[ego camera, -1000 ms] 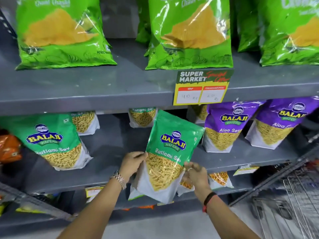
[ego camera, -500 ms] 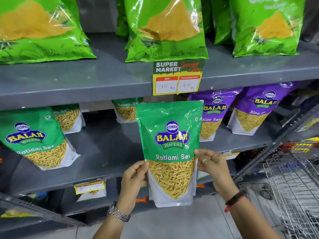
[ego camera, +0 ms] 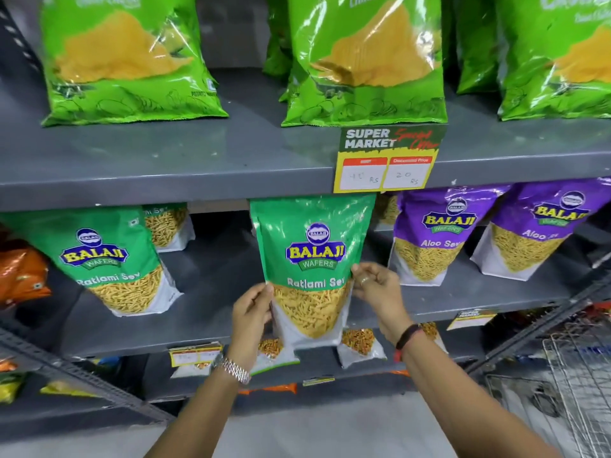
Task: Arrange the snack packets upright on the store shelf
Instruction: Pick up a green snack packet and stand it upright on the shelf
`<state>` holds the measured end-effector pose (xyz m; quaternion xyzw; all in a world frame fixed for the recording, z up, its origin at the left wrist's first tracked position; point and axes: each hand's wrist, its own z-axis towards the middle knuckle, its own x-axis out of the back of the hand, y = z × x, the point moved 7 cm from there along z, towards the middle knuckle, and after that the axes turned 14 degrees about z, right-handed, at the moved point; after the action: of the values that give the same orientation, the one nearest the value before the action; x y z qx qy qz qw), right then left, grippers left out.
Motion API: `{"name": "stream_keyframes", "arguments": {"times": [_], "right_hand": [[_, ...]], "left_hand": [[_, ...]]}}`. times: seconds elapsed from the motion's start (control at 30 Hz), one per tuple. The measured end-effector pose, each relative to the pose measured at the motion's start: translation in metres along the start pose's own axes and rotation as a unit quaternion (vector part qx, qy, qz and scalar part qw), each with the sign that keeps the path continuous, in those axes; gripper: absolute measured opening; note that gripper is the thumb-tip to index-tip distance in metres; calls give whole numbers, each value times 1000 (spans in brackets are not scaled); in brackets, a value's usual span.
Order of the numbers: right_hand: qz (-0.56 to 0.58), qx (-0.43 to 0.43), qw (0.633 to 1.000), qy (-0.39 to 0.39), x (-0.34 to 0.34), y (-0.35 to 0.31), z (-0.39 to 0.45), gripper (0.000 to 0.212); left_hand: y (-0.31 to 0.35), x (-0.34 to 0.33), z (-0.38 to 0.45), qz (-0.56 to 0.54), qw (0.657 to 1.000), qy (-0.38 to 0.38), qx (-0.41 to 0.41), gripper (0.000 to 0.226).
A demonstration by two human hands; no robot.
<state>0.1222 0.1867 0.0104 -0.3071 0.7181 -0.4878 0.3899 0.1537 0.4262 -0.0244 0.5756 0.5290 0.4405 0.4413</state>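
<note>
While both hands pinch its side edges, left hand and right hand hold the Ratlami Sev packet upright at the middle shelf front; light, crinkly, slippery pouch, so grip low at seams.

Bare shelf left of held packet; purple packets crowd right.

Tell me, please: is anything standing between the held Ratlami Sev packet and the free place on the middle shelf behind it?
Nothing visible does. Both the left hand and right hand hold the Ratlami Sev packet upright before a bare stretch of the middle shelf.
</note>
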Motion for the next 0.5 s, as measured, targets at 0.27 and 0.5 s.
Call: {"name": "stream_keyframes", "arguments": {"times": [0.27, 0.5], "right_hand": [[-25, 83, 996, -7, -49, -7, 45, 10], [-56, -12, 998, 39, -34, 33, 52, 27]], "left_hand": [[25, 12, 80, 48, 998, 38, -31, 15], [-14, -12, 78, 76, 996, -35, 27, 19]]}}
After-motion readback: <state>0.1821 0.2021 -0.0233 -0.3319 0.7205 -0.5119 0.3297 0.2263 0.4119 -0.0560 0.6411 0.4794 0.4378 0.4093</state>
